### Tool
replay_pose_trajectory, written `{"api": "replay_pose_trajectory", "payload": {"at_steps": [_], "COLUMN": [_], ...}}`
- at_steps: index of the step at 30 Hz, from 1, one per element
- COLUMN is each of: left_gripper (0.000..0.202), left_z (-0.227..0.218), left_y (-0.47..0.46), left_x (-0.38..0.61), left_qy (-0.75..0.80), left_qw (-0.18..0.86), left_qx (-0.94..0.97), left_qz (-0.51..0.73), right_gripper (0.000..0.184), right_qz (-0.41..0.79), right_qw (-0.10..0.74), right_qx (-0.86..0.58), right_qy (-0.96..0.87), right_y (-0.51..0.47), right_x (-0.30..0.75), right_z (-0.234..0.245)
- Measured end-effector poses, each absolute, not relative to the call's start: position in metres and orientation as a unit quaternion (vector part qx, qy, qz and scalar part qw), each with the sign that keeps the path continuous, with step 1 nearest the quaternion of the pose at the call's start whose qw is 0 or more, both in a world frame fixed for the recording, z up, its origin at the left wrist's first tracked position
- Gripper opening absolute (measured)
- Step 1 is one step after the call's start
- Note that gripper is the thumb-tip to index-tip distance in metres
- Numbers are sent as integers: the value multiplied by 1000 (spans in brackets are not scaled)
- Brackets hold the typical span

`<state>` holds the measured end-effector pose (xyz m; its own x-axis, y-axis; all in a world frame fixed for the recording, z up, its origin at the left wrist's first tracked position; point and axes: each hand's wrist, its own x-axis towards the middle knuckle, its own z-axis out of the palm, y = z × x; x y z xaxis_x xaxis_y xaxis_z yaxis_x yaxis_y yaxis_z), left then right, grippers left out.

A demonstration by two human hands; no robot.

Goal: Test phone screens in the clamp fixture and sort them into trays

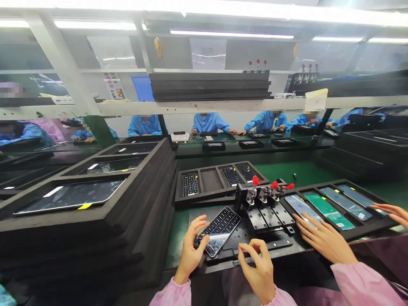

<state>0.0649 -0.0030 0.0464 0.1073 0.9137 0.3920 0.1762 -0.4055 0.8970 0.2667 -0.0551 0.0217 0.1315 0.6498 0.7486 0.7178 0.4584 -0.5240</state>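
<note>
Arguably, the likeliest trouble is a slip; the dark, rectangular, glass-fronted phone with rounded corners and a bright rim (221, 225) lies askew on the flat black fixture plate dotted with holes (244, 233), its lower end near the plate's front edge, so a careless nudge from the left hand (190, 250) could send it over. Its upper right corner sits near the black block carrying three metal toggle clamps with red-tipped levers (269, 217); a hasty push might knock the rim there (hard edges are seldom kind to glass). Crowding is another likely cause; a co-worker's pink-sleeved hand (327, 240) reaches over the black foam tray of film-covered phones (366, 233), close enough to jostle the right hand (260, 270).

The left hand is spread and loosely curved, its thumb overlapping the phone's left edge; the right hand has thumb and forefinger brought together, apart from the phone, and whether they pinch anything cannot be told. The phone's face shows white-outlined rectangular tiles, too small to read, and a green mark towards the upper right; a pale glare band crosses its lower half, and a small yellow tab (204, 237) shows beside the thumb.
</note>
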Motion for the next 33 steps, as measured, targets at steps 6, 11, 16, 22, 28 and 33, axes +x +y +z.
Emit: {"api": "replay_pose_trajectory", "payload": {"at_steps": [6,11,16,22,28,33], "left_gripper": [119,112,103,97,110,107], "left_z": [54,56,57,56,63,67], "left_y": [-19,-16,-19,-16,-3,10], "left_x": [70,75,76,70,67,71], "left_qy": [566,580,595,565,457,441], "left_qw": [192,181,205,198,274,290], "left_qx": [718,726,706,731,798,806], "left_qz": [356,323,323,327,283,268], "right_gripper": [18,14,13,12,27,33], "right_qz": [-40,-51,-61,-72,-101,-87], "right_qw": [553,562,565,569,545,541], "right_qx": [-513,-507,-500,-507,-493,-497], "right_qy": [-655,-652,-654,-644,-671,-673], "right_y": [-54,-59,-66,-69,-75,-78], "right_x": [263,259,257,258,266,264], "right_z": [35,35,35,41,32,28]}}
